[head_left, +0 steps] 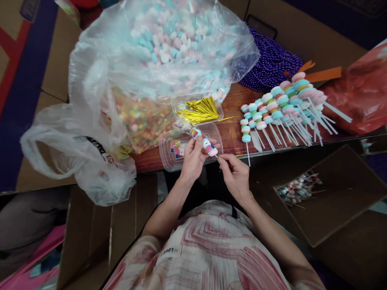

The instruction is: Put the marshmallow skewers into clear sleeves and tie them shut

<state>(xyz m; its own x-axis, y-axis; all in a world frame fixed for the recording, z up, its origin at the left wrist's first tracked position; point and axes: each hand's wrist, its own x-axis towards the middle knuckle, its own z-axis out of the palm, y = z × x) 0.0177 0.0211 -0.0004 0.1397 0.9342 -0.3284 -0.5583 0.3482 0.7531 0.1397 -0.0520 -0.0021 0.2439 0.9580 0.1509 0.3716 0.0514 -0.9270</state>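
My left hand (pixel 192 156) is closed around a candy skewer (pixel 208 147) in a clear wrapper, with pink, white and blue round sweets stacked on it. My right hand (pixel 234 171) pinches the stick end of that skewer just below the sweets. Both hands hover over a clear plastic tub (pixel 169 155) at the near edge of the wooden table (pixel 231 131). A second clear tray holds gold twist ties (pixel 199 110) just behind my hands.
A big clear bag of pastel sweets (pixel 169 44) and a bag of mixed coloured candy (pixel 142 121) fill the left of the table. Several finished skewers (pixel 284 108) lie on the right beside purple beads (pixel 269 64) and a red bag (pixel 359 96). A cardboard box (pixel 332 193) holds wrapped skewers.
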